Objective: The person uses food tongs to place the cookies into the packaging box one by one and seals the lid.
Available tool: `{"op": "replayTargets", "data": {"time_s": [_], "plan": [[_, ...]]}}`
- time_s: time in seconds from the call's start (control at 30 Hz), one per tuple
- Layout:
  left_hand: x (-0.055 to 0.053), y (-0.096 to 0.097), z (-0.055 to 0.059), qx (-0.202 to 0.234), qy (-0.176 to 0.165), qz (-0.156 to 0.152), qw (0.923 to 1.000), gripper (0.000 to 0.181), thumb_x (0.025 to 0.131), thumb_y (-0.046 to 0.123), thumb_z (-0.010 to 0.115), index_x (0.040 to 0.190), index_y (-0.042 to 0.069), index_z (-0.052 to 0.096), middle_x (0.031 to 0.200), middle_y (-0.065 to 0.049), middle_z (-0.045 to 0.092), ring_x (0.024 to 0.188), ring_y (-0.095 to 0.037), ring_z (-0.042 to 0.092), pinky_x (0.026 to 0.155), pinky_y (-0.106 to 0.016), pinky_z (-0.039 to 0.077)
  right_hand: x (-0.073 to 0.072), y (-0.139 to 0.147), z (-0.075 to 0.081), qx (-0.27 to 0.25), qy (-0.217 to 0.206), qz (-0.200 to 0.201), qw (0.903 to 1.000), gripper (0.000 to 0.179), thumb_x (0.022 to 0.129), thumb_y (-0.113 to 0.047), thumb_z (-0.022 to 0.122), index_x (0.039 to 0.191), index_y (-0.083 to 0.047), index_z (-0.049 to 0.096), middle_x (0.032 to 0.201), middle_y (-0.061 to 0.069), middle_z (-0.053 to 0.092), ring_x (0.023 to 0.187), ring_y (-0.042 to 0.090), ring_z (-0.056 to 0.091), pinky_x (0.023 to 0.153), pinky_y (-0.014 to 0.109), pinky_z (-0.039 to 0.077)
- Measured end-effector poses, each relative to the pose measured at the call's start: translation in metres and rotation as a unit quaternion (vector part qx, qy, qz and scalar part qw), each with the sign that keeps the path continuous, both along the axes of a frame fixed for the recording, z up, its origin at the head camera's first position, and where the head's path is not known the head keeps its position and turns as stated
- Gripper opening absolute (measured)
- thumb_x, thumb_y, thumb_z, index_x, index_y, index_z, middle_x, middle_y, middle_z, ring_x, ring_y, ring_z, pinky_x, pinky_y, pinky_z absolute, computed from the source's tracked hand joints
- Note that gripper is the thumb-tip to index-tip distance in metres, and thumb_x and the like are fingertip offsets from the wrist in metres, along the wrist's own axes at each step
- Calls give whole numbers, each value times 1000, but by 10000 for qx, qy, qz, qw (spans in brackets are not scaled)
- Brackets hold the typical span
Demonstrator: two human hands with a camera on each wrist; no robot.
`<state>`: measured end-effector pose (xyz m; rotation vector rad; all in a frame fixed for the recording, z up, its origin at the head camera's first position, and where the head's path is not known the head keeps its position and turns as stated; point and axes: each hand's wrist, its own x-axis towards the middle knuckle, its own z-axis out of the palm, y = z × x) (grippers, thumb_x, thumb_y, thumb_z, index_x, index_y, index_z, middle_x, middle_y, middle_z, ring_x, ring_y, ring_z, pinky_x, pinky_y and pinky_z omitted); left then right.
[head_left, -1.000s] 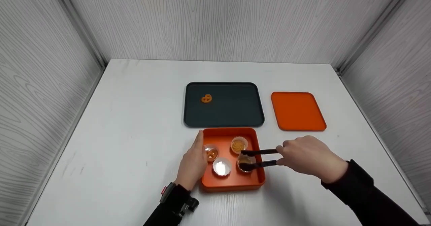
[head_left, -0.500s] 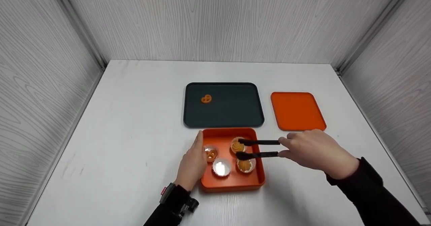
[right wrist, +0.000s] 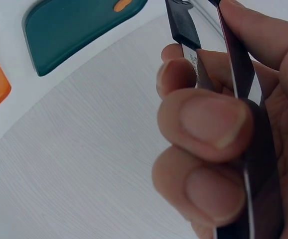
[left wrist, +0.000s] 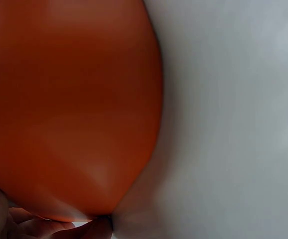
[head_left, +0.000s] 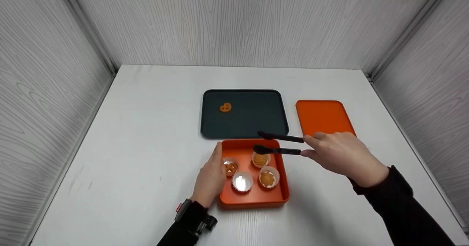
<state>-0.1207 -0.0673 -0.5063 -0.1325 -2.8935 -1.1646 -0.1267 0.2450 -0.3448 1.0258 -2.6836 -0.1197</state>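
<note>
My right hand [head_left: 342, 156] grips black tongs [head_left: 282, 151], whose arms stand apart with nothing between their tips. The tips are over the back rim of the orange box [head_left: 253, 201], close to the dark green tray [head_left: 245, 123]. In the right wrist view, fingers curl round the tongs [right wrist: 263, 164]. My left hand [head_left: 209, 178] lies with straight fingers along the box's left wall. Paper cups stand in the box: one holds a pretzel [head_left: 231, 168], two hold round golden cookies [head_left: 267, 179], and one silvery cup [head_left: 242, 182] shows a shiny bare bottom.
A single pretzel [head_left: 225, 107] lies on the left part of the dark green tray. To its right is a flat orange tray [head_left: 322, 117], partly behind my right hand. Grey wood-patterned panels [head_left: 234, 26] enclose the white table [head_left: 146, 136] at the back and sides.
My right hand has drawn the tongs from the front right cup toward the back of the box. The cookie in that cup now shows. My left hand has stayed in place.
</note>
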Motion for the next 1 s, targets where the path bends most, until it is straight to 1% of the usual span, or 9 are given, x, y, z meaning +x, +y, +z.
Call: {"op": "replayTargets", "data": {"time_s": [0.13, 0.27, 0.3, 0.43, 0.5, 0.57, 0.7, 0.8, 1.0], "plan": [[0, 0, 0, 30, -37, 11, 10000, 62, 106, 11, 50, 162, 3, 24, 162, -14, 39, 120, -34, 63, 108, -47, 48, -6, -1, -3, -83, 40, -51, 9999, 32, 89, -31, 81, 82, -9, 58, 62, -4, 39, 44, 13, 31, 38, 27, 27], [-1, 0, 0, 25, -53, 22, 10000, 62, 106, 10, 50, 162, 3, 25, 162, -13, 38, 109, -33, 66, 107, -47, 49, -19, -4, -10, -249, 12, -194, 9995, 32, 88, -27, 82, 82, -7, 58, 62, -2, 40, 45, 14, 33, 39, 26, 29], [-1, 0, 0, 25, -54, 20, 10000, 62, 106, 10, 50, 162, 3, 25, 162, -13, 38, 110, -33, 66, 108, -46, 48, -23, -5, -13, -302, -7, -243, 9992, 31, 88, -27, 82, 83, -6, 59, 62, -1, 41, 46, 15, 35, 39, 27, 30], [-2, 0, 0, 47, -108, 39, 9999, 62, 106, 11, 49, 162, 3, 25, 163, -11, 37, 124, -31, 61, 111, -46, 45, -41, -9, -27, -483, -99, -489, 9976, 31, 90, -28, 80, 86, -4, 62, 62, 4, 45, 48, 20, 42, 40, 31, 36], [-2, 0, 0, 61, -156, 52, 9998, 62, 106, 11, 49, 162, 4, 24, 163, -11, 37, 127, -31, 59, 112, -46, 44, -52, -12, -35, -544, -224, -636, 9962, 31, 91, -29, 79, 87, -2, 64, 63, 7, 49, 50, 25, 47, 41, 35, 41], [-2, 0, -1, 58, -200, 68, 9998, 62, 106, 11, 49, 162, 4, 24, 164, -11, 36, 123, -30, 61, 111, -46, 46, -62, -16, -43, -561, -400, -785, 9945, 31, 92, -30, 77, 92, -1, 68, 68, 11, 57, 55, 29, 55, 46, 39, 48], [-2, 1, 0, 50, -230, 83, 9997, 62, 106, 10, 49, 162, 4, 24, 163, -11, 37, 118, -30, 62, 110, -46, 47, -79, -25, -55, -562, -847, -1051, 9892, 31, 97, -31, 72, 95, 0, 69, 77, 15, 63, 67, 33, 62, 56, 45, 55], [-1, 1, 1, 64, -224, 89, 9997, 62, 106, 10, 49, 162, 4, 24, 163, -11, 37, 120, -30, 62, 110, -46, 46, -92, -33, -63, -653, -1013, -1173, 9858, 31, 99, -31, 69, 91, -2, 67, 74, 14, 60, 67, 32, 61, 59, 45, 55], [0, 0, 1, -2, -140, 58, 9999, 61, 106, 11, 48, 162, 4, 25, 163, -12, 38, 121, -32, 62, 107, -46, 48, -110, -49, -76, -928, -1301, -1295, 9786, 31, 99, -32, 68, 89, -2, 67, 69, 10, 56, 68, 31, 62, 63, 43, 55]]}}
